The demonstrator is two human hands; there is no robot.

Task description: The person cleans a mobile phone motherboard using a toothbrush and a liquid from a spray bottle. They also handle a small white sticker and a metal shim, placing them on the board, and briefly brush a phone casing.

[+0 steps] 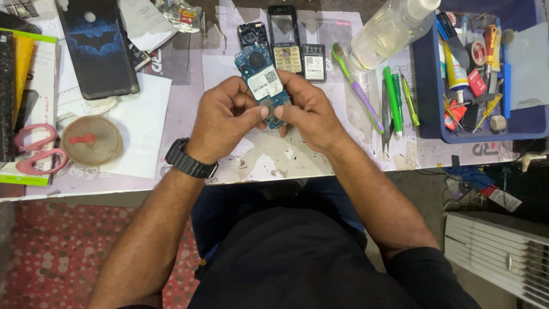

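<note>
Blue rectangular phone circuit board with a white label (263,86) — held above the paper-covered bench (257,157), clamped between both hands. Left hand (223,117), with a black wristwatch (190,160) on its wrist, is closed on the board's left edge, thumb pressing near the lower end. Right hand (309,111) is closed on the board's right edge, its thumb meeting the left thumb on the board's face.

Just behind the board, flat on the bench: black phone housing parts with a beige keypad (286,46). Right of the board: green-and-purple toothbrush (354,86), metal tweezers (386,109), green pens (394,97), clear plastic bottle (389,28). Farther right — blue plastic tray of small tools (426,91). Left of the board: dark phone case (100,48), round tan pad (91,140), pink-handled scissors (37,149).
</note>
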